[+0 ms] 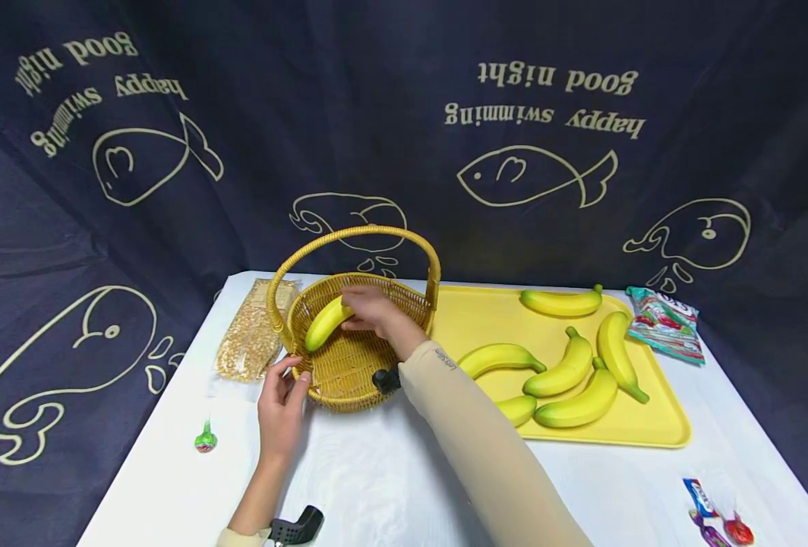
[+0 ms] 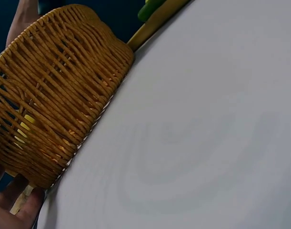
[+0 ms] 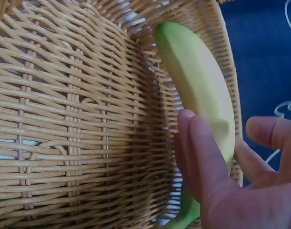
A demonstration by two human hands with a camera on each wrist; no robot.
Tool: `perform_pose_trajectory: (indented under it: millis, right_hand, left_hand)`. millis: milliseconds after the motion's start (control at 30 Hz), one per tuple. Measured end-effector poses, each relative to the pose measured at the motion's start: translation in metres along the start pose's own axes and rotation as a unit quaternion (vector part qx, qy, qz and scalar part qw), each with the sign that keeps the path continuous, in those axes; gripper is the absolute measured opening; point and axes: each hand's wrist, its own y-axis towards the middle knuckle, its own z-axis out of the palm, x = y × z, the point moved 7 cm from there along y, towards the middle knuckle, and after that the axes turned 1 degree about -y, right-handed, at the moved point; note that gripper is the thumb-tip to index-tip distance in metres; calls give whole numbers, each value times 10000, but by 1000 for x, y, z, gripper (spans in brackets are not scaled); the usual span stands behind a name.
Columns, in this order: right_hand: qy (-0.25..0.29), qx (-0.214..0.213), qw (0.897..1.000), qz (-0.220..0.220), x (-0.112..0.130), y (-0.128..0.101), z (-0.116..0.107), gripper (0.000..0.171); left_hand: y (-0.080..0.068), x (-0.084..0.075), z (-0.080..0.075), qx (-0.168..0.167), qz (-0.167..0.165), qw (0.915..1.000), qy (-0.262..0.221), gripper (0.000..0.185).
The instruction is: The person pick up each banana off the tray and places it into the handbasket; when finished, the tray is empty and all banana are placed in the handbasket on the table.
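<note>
A yellow-green banana (image 1: 325, 323) (image 3: 197, 90) lies against the far-left inner wall of a woven wicker basket (image 1: 349, 384) (image 2: 55, 95) (image 3: 64, 119) with a hoop handle (image 1: 356, 232). My right hand (image 1: 366, 311) (image 3: 221, 125) reaches into the basket and pinches the banana between fingers (image 3: 197, 152) and thumb. My left hand (image 1: 293, 377) is at the basket's near-left side, with its fingers (image 2: 16, 210) resting fairly straight against the outer wall near the base.
A yellow tray (image 1: 650, 433) to the right of the basket holds several bananas (image 1: 568, 372). A clear bag of grain (image 1: 250, 338) lies left of the basket, and a green lollipop (image 1: 205, 439) nearer me. There is a snack packet (image 1: 664, 323) far right and wrapped candies (image 1: 711, 516) near right.
</note>
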Motion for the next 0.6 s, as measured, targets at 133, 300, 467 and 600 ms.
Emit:
perform_pose_trajectory:
  millis: [133, 300, 467, 600]
  right_hand:
    - [664, -253, 9968, 373, -7, 9, -7, 38]
    - [1256, -401, 9904, 419, -6, 15, -7, 37]
    - [1258, -556, 9899, 339, -6, 16, -11, 36]
    - [1051, -599, 9918, 412, -11, 15, -16, 32]
  left_hand:
    - [-1, 1, 2, -28, -49, 10000, -5, 31]
    - [1, -1, 0, -76, 11, 9999, 101, 31]
    - [3, -1, 1, -66, 23, 10000, 38, 32]
    - [1, 0, 3, -47, -22, 10000, 35, 32]
